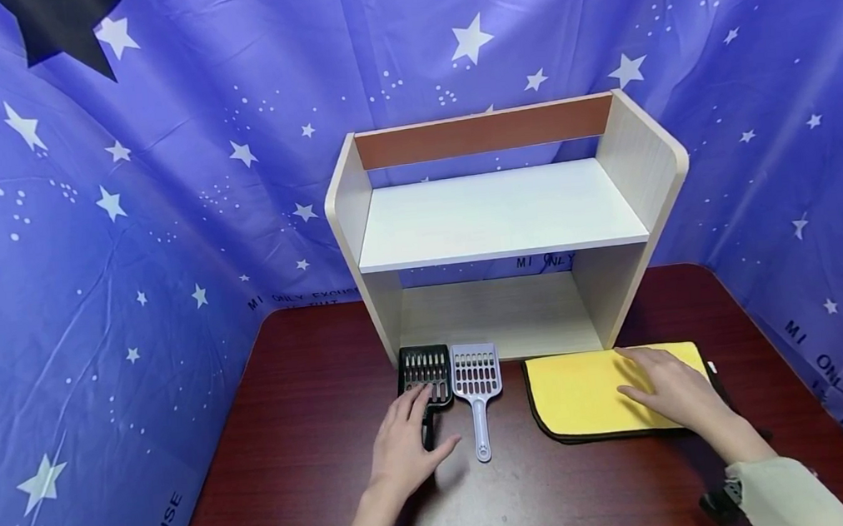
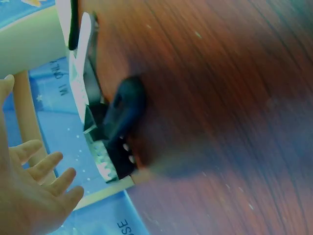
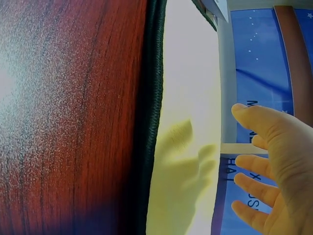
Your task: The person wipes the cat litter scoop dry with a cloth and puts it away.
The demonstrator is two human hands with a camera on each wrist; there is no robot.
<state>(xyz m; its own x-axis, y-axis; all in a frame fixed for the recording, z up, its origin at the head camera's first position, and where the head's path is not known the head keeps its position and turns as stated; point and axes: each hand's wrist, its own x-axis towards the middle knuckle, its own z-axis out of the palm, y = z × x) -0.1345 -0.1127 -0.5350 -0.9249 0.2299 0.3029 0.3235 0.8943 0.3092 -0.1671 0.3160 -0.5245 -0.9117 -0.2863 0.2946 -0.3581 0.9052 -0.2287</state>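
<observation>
My left hand hovers over a black slotted litter scoop, its fingers spread and holding nothing. In the left wrist view that scoop's handle stands apart from the left hand. Just right of the black scoop lies a pale lilac litter scoop, handle toward me. Above a folded yellow cloth with dark edging is my right hand, fingers loosely extended. The right wrist view shows the right hand apart from the cloth, casting a shadow on it.
A two-level wooden shelf stands at the back of the dark red table, directly behind the scoops and cloth. Star-printed blue curtains hang behind and at both sides. A dark object is by the right wrist.
</observation>
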